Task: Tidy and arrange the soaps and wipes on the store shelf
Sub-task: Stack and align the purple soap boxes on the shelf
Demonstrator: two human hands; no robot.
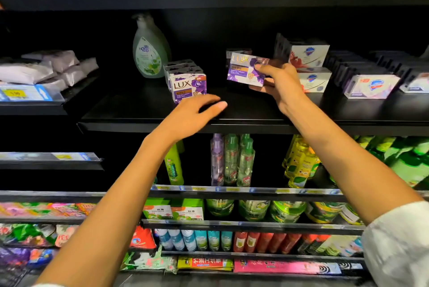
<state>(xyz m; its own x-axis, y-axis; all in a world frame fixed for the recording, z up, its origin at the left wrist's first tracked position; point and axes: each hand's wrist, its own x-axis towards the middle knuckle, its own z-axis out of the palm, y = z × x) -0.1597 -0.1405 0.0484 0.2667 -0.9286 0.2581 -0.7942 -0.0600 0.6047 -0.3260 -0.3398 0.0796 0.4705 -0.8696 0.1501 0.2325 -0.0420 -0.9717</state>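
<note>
While our right hand (277,84) pinches a purple Lux soap box (246,69) at frame center, our left hand (195,112), fingers spread, hovers beside the stacked Lux boxes (186,83).

Purple Lux soap box (246,69) — tilted, above shelf (255,110) — beside Lux stack (188,84)

Shelf (243,110): black metal, smooth, a bit shiny at the edge. Lux soap box (246,69) in right hand (282,84): shiny cardboard w/ purple print. Hand-wash bottle (148,52): clear green plastic, glossy. Wipes packs (41,69): soft plastic wrap, crinkly. Sleeve (399,245): white cloth.
</note>
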